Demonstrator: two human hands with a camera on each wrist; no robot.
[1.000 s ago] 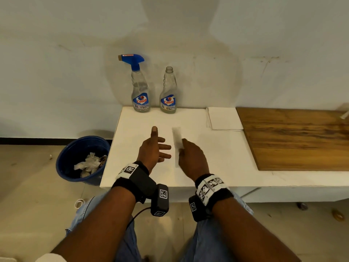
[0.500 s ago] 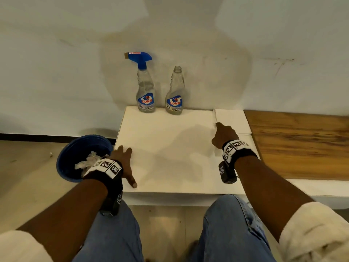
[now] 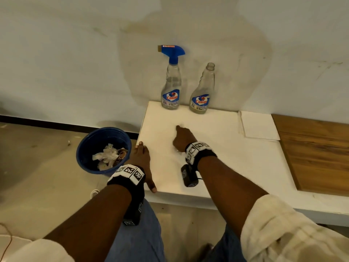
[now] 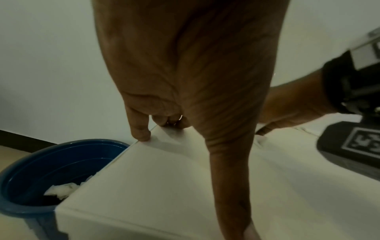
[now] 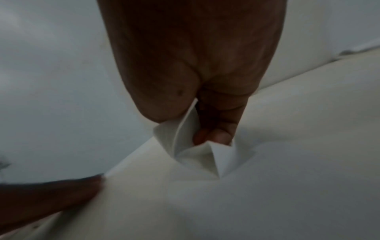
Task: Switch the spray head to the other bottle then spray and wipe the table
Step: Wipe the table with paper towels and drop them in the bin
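Two clear Colin bottles stand at the back of the white table (image 3: 236,163). The left bottle (image 3: 171,87) wears the blue spray head (image 3: 172,52); the right bottle (image 3: 201,91) has a bare open neck. My right hand (image 3: 184,139) is on the middle of the table, in front of the bottles. It pinches a folded white tissue (image 5: 185,142) and presses it onto the surface. My left hand (image 3: 141,157) rests on the table's left edge with straight fingers (image 4: 141,134) and holds nothing.
A blue bin (image 3: 85,148) with crumpled tissues stands on the floor by the table's left edge. A flat stack of white tissues (image 3: 258,125) lies at the back right. A wooden board (image 3: 317,152) covers the right of the table.
My right hand has moved left from the tissue stack to the middle of the table with the tissue. My left hand stays at the left edge.
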